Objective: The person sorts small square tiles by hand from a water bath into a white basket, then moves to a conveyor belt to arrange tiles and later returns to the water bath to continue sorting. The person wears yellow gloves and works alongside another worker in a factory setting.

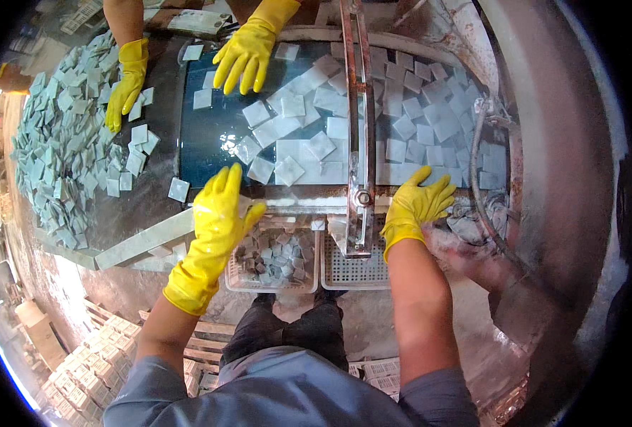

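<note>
Rubber-gloved left hand [220,210] and right hand [414,205] rest flat (fingers spread) beside wet square tiles [287,171].

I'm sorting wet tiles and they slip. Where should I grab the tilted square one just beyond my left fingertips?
The square tile lies flat on the wet blue belt, turned like a diamond, its near corner free. Bring the left hand from the near edge and pinch two opposite straight edges; other tiles crowd its far side.

Glossy yellow rubber gloves covering left hand [220,213] and right hand [414,206]; wet, shining dark blue belt [209,135] carrying pale matt square tiles [289,171]; rusting metal bar [358,128]; perforated white plastic baskets [355,270]; rough, dusty desk [149,199].
</note>
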The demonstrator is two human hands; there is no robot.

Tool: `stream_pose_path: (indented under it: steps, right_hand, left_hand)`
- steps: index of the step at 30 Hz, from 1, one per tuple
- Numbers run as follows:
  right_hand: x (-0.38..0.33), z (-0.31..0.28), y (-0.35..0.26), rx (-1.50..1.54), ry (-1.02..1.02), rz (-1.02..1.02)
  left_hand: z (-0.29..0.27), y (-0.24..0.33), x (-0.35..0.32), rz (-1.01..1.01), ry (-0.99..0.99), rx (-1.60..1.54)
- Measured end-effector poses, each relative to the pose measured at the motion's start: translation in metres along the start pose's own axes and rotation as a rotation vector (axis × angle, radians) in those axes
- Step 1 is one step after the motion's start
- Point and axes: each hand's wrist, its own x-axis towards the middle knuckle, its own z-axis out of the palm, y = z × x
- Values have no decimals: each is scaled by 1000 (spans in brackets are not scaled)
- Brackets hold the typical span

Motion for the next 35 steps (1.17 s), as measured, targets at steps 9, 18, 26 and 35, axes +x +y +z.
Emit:
stream_pose_path:
  steps: [9, 18, 26, 35]
  right_hand:
    - [-1, -6, -1, 106, -59, 18]
    - [-2, 7, 1, 121, -87, 105]
    - [-2, 4, 0, 101, -7, 66]
    - [1, 3, -1, 112, -48, 92]
  left_hand:
    - [19, -29, -15, 106, -121, -22]
    - [24, -52, 28, -60, 25, -299]
    - [48, 22, 14, 178, 64, -189]
    - [120, 62, 100, 336, 12, -57]
